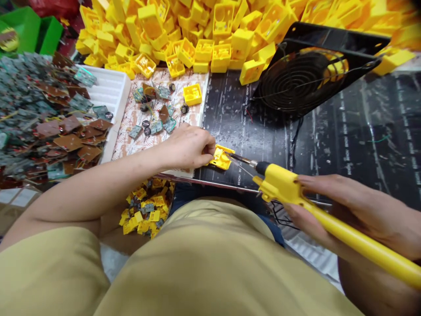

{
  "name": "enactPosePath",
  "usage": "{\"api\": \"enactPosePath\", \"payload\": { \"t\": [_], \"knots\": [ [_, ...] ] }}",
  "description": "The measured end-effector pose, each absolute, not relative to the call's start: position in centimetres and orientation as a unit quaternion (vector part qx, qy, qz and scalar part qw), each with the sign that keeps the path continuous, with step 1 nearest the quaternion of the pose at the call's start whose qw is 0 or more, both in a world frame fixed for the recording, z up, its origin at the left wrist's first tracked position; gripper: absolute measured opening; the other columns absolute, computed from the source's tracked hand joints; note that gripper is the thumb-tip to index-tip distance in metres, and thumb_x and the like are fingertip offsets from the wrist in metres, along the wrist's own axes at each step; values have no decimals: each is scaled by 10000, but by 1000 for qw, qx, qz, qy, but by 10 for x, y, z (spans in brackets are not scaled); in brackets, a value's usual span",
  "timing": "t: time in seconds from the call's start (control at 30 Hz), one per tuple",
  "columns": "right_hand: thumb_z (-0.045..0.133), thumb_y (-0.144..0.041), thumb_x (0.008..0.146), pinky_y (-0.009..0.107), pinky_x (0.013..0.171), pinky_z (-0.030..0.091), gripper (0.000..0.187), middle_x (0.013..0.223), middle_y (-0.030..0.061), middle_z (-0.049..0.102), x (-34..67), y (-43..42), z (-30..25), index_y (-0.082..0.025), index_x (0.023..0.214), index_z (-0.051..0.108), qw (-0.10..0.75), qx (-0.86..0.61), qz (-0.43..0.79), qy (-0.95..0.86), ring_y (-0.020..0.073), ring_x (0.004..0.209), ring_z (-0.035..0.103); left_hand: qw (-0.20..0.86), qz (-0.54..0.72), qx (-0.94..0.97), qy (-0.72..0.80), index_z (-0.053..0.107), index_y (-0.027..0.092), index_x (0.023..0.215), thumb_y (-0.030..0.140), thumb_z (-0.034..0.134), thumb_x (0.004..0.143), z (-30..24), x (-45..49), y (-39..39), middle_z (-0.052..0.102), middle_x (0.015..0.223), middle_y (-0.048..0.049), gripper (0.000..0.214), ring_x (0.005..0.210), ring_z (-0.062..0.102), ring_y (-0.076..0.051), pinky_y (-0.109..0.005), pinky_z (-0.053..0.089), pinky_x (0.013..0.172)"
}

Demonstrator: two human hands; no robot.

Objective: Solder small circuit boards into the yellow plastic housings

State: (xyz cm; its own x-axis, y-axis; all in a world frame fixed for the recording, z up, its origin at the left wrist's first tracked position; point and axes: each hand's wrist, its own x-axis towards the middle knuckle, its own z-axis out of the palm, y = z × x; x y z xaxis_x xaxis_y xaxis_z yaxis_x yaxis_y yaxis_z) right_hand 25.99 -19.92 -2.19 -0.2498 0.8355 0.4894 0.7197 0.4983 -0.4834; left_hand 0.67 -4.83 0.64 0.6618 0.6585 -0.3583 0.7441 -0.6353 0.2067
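Note:
My left hand [192,145] reaches across the front of the bench, its fingers pinched at the left edge of a small open yellow plastic casing [224,159]. The casing lies with its hollow side up on the black bench mat [230,118]. In my right hand [358,210] is a yellow soldering iron [284,182] with a thin metal tube beside its barrel. Its tip is at the casing's inner right side; whether it touches cannot be made out. Fine details inside the casing are too small to tell.
A heap of yellow casings [184,26] lines the back. A black fan [305,74] stands tilted at the right. To the left, a white tray [113,87] holds many circuit boards [62,127]. Several boards and another casing [192,94] lie nearby. Filled casings [148,210] sit below the bench edge.

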Motion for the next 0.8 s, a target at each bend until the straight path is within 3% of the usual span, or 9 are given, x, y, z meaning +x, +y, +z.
{"api": "enactPosePath", "payload": {
  "t": [0.13,0.23,0.3,0.53,0.7,0.8],
  "knots": [
    [683,-214,880,199,574,568,283,788,3,700,246,-191,-23,-243,1146,590,394,-416,100,-813,125,676,688,165,-142,893,394,771,211,866,235,585,783,8,10,-45,762,856,-32,204,828,682,-195,-282,412,725],
    [643,-260,919,224,569,580,62,765,-2,679,241,-189,-23,-247,952,592,376,-427,94,-817,124,654,675,166,-148,892,393,774,222,873,244,590,771,8,12,-43,761,843,-24,211,820,679,-193,-276,400,700],
    [638,-271,924,230,576,590,68,761,-2,676,240,-187,-23,-238,892,588,362,-423,87,-826,122,653,673,169,-150,892,391,775,226,865,254,594,769,7,12,-42,758,827,-19,207,807,677,-193,-275,395,686],
    [777,-195,806,181,579,571,190,772,-1,686,238,-176,-6,-198,894,608,350,-361,52,-863,89,651,657,163,-146,900,378,757,211,785,242,609,763,8,15,-41,746,771,-25,153,733,664,-185,-278,395,669],
    [641,-275,925,195,596,553,61,816,26,694,256,-188,-7,-225,932,606,319,-441,57,-837,97,698,665,153,-155,903,371,760,214,801,251,611,759,8,17,-40,735,755,-22,159,715,656,-185,-276,394,650],
    [588,-334,960,200,537,533,108,815,37,698,268,-189,-14,-227,963,601,315,-432,32,-844,104,667,668,147,-163,904,367,763,219,822,255,597,766,8,17,-39,742,769,-18,179,729,662,-183,-269,386,639]
  ]
}}
